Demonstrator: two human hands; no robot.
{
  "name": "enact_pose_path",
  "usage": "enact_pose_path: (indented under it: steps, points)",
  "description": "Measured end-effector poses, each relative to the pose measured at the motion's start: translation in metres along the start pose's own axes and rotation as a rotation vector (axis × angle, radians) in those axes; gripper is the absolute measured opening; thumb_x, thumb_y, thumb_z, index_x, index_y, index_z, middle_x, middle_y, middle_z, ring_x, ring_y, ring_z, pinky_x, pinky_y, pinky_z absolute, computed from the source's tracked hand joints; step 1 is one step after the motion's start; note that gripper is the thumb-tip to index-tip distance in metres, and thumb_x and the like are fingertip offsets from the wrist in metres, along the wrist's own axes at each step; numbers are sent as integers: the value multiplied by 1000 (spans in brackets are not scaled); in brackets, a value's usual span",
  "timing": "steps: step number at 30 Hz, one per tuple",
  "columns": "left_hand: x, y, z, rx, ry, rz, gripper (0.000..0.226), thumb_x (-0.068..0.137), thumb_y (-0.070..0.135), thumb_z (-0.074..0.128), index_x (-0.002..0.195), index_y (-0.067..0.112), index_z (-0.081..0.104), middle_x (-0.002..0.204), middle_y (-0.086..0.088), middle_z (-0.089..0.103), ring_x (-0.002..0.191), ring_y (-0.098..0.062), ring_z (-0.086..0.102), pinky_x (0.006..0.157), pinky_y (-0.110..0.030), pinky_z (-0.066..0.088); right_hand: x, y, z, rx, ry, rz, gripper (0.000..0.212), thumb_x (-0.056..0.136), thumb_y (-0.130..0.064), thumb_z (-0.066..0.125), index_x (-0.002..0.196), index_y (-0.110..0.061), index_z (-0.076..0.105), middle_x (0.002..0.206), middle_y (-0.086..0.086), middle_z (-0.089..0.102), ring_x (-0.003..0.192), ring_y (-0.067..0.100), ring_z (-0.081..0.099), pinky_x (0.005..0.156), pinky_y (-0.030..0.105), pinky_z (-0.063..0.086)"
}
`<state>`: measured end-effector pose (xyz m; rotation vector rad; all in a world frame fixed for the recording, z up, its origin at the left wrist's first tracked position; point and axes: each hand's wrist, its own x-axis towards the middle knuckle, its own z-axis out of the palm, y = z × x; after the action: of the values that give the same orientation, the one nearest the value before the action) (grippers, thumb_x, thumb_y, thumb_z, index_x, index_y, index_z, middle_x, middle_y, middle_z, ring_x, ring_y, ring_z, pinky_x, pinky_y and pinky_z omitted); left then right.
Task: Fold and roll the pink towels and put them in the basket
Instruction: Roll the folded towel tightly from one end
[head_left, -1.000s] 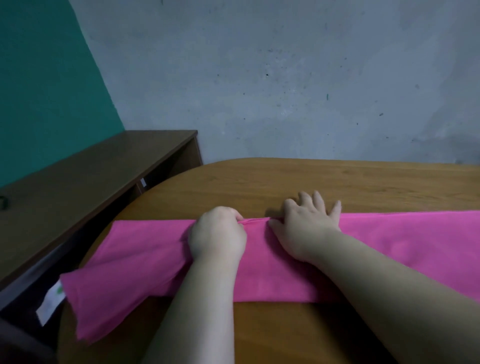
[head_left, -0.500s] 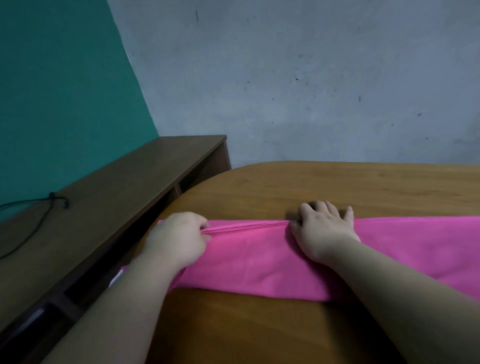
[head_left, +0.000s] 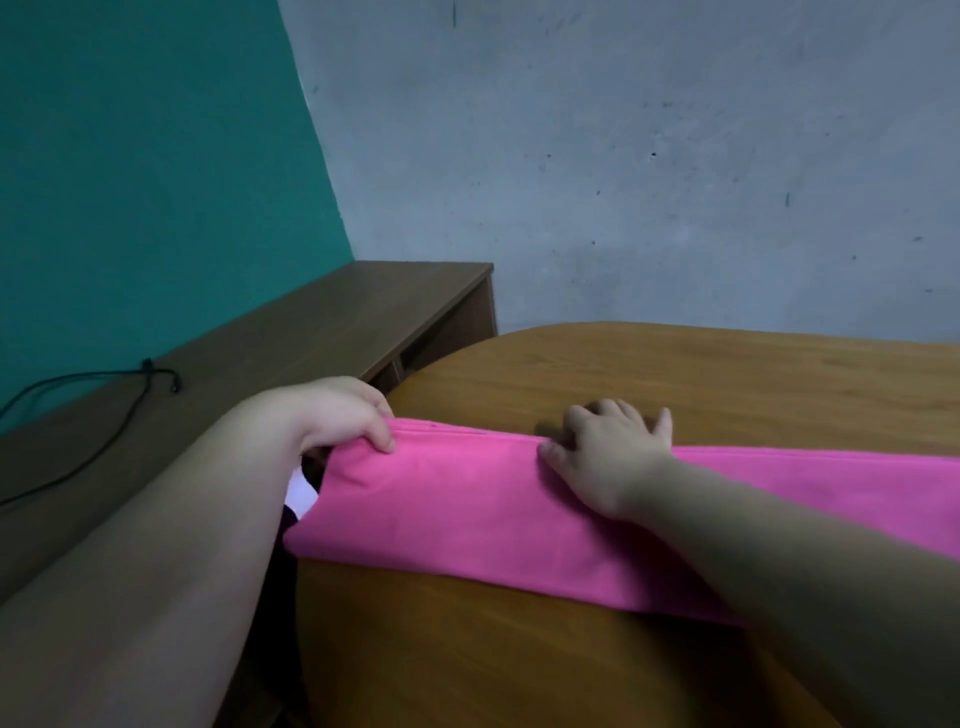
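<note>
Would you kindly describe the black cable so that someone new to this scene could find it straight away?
Find the teal wall on the left; a long brown shelf unit runs along its foot. On its top lies the black cable, a thin line with a small knot. Unlike the broad pink towel on the wooden table, it is dark, thread-thin and looping.
</note>
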<state>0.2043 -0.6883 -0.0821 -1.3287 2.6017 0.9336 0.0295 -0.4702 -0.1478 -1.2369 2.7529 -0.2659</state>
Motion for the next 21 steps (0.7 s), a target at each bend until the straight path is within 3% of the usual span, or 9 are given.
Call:
enact_pose_path:
  steps: [4,7,9,11,12,15,18,21]
  points:
    - [0,-29,-2,-300,48,-56,7,90,11,71,96,10,68,78,-14,63,59,-21,58,54,-27,53,9,-30,9,12,19,-41,45,100,-52,32,124,-22,54,136,10,48,140,31,33,116,72,5]
    - [-8,-45,11,-398,59,-37,2,93,11,67,91,12,67,66,-3,65,50,-14,60,47,-23,47,14,-37,10,-14,18,-25,51,100,-59,29,126,-24,55,141,11,46,143,33,29,115,73,5]
    - [-9,-51,25,-332,193,19,7,93,15,67,87,14,71,68,3,68,58,-12,65,55,-27,50,15,-45,8,-28,9,-61,58,97,-68,28,127,-26,55,144,11,44,145,33,27,116,72,4]
    - [-9,-51,37,-238,332,55,11,95,25,66,95,18,75,89,2,73,85,-20,70,78,-35,55,16,-60,7,-18,0,-133,58,96,-70,31,129,-30,54,145,10,43,145,33,27,116,72,4]
    - [-10,-51,41,-201,373,61,14,96,31,64,100,21,73,96,1,72,93,-22,68,81,-36,53,17,-69,8,-13,-7,-161,56,96,-70,32,131,-31,54,146,9,42,145,32,27,116,72,4]
    - [-17,-49,45,-246,404,43,22,98,40,58,104,21,68,101,2,68,95,-23,64,78,-36,49,23,-96,14,14,-31,-186,59,96,-69,35,133,-27,52,146,10,42,144,33,28,116,72,5]
    - [-25,-51,44,-403,396,-24,12,95,25,59,94,19,68,94,-2,68,93,-26,63,85,-39,48,31,-123,16,48,-58,-214,55,96,-67,40,132,-26,53,147,10,41,144,34,29,116,72,3]
    - [-37,-59,48,-506,405,-88,13,90,13,60,84,20,69,85,-3,68,85,-25,61,74,-33,44,39,-148,16,150,-62,-294,32,98,-57,49,114,-30,59,136,5,47,136,30,40,117,69,7]
